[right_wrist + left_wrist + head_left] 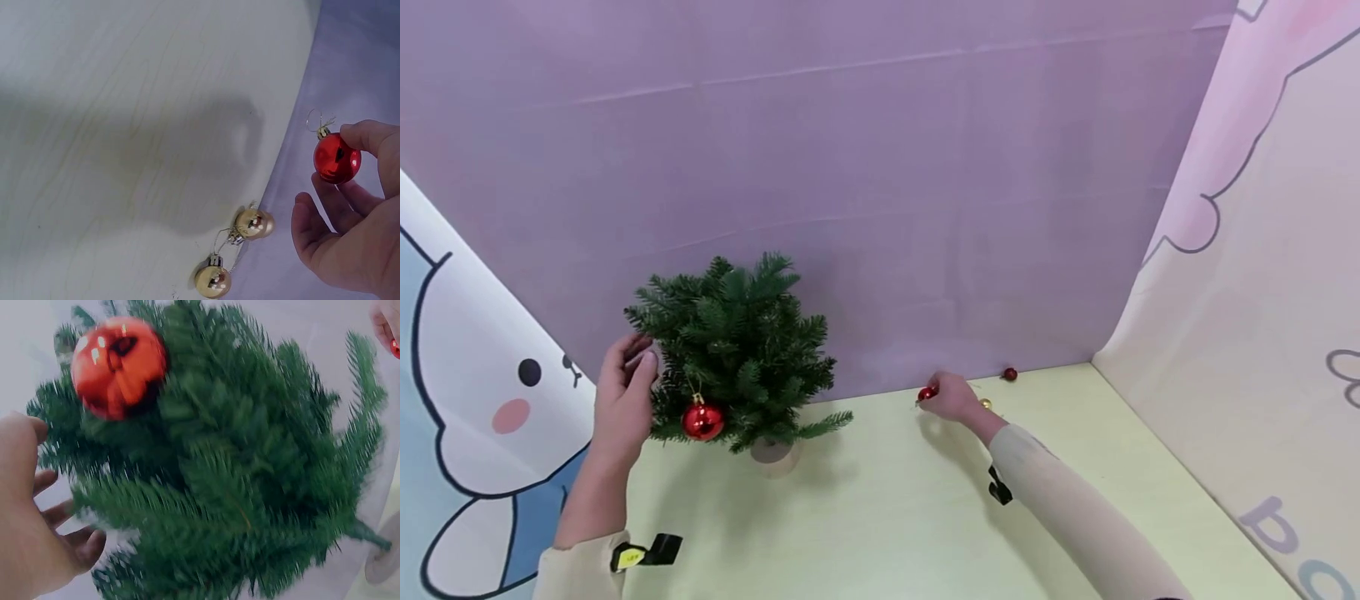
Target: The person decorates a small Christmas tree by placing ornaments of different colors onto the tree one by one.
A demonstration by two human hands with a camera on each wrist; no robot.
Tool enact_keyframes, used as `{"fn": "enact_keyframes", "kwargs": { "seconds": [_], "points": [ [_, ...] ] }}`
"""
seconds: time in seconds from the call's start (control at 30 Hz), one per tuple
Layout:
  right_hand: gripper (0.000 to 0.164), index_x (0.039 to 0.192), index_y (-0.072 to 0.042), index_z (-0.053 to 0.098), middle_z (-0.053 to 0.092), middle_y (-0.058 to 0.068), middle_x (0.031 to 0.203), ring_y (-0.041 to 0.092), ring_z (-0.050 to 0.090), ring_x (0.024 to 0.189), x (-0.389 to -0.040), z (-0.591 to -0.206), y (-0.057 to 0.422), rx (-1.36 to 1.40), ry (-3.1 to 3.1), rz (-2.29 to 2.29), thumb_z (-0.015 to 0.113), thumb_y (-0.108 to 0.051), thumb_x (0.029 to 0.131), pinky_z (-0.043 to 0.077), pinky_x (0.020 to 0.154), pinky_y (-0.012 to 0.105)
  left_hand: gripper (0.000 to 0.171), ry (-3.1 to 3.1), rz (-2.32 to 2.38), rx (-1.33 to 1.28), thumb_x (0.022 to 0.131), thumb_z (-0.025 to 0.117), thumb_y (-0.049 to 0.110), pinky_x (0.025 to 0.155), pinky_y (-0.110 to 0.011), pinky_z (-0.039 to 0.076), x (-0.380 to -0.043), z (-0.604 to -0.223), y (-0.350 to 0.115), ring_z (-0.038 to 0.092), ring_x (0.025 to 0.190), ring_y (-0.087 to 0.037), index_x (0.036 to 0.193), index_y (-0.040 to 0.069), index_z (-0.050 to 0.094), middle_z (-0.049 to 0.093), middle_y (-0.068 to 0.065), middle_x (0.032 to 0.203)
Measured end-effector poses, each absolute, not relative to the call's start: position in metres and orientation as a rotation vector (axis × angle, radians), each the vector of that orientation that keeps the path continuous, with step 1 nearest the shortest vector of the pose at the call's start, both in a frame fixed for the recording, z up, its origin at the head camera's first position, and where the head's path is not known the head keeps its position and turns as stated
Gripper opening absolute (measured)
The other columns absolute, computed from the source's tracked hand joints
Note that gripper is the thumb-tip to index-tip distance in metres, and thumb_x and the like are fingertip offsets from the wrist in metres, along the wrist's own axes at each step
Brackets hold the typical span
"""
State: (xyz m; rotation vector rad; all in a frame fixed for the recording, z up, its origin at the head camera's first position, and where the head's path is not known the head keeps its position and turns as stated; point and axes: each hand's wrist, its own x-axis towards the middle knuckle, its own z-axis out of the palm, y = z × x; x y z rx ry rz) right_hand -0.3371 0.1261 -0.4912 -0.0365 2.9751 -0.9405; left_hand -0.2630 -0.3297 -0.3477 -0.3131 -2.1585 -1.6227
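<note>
Left sleeve (576,575) low and close, right sleeve (1075,500) stretching long over the tabletop (850,525). Just past the left cuff, the left hand (625,400) hovers at the left side of the green tree (741,358), its fingers (90,549) loosely bent and spread, holding nothing; whether they brush the needles, hard to tell! On that near side hangs a shiny red bauble (703,422), and the tree rises from a pale base (775,460), one low branch pointing right. Now across to the right hand (951,398): thumb and fingers pinch a second red bauble (337,159), its cap and loop clear of the grip, pointing away from the palm. What looks to count is the gap: that bauble lies right of the tree, well apart, on the hand's tree-facing side, while the left hand is far nearer the branches. Gold baubles (212,282) rest near the right wrist; farther back, a dark red bauble (1010,375) sits by the purple backdrop (880,275).
</note>
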Motion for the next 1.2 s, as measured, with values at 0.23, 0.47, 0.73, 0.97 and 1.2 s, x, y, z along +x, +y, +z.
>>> {"fn": "enact_keyframes", "kwargs": {
  "seconds": [0.23,0.47,0.73,0.97,1.2],
  "points": [
    [0.028,0.103,-0.005,0.070,0.065,0.003,0.088,0.017,0.060,0.078,-0.320,-0.471,0.129,-0.103,2.893,-1.156,0.078,-0.023,0.083,0.052,0.066,0.031,0.060,-1.957,-1.847,-0.351,0.104,0.043,0.025,0.109,-0.026,0.028,-0.257,-0.323,-0.316,0.019,0.140,-0.024,0.156,0.030,0.013,0.012,-0.011,0.157],
    [0.026,0.100,-0.009,0.070,0.064,0.001,0.084,0.017,0.058,0.077,-0.305,-0.449,0.134,-0.165,2.867,-1.264,0.080,-0.023,0.081,0.049,0.063,0.031,0.062,-2.085,-1.803,-0.334,0.102,0.048,0.030,0.115,-0.047,0.015,-0.265,-0.310,-0.312,0.013,0.144,-0.030,0.155,0.037,0.017,0.000,-0.007,0.161],
    [0.025,0.103,-0.011,0.069,0.066,0.000,0.089,0.018,0.059,0.082,-0.282,-0.416,0.130,-0.252,2.776,-1.386,0.080,-0.016,0.081,0.050,0.069,0.032,0.051,-2.213,-1.566,-0.308,0.104,0.041,0.035,0.067,-0.025,0.035,-0.274,-0.312,-0.313,0.041,0.076,-0.007,0.153,0.027,0.031,0.024,-0.004,0.153],
    [0.026,0.105,-0.012,0.069,0.067,-0.002,0.092,0.018,0.060,0.088,-0.267,-0.386,0.121,-0.364,2.788,-1.385,0.080,-0.016,0.082,0.052,0.073,0.033,0.050,-2.227,-1.623,-0.360,0.106,0.033,0.038,0.111,-0.060,0.013,-0.276,-0.314,-0.314,0.006,0.146,-0.025,0.155,0.027,0.027,0.007,-0.002,0.162],
    [0.025,0.104,-0.013,0.069,0.066,-0.004,0.093,0.017,0.059,0.092,-0.257,-0.362,0.114,-0.499,2.836,-1.341,0.080,-0.014,0.081,0.051,0.077,0.034,0.051,-2.240,-1.642,-0.375,0.106,0.029,0.040,0.107,-0.066,0.017,-0.274,-0.313,-0.315,0.013,0.144,-0.030,0.156,0.028,0.024,0.007,-0.004,0.162]
  ]
}}
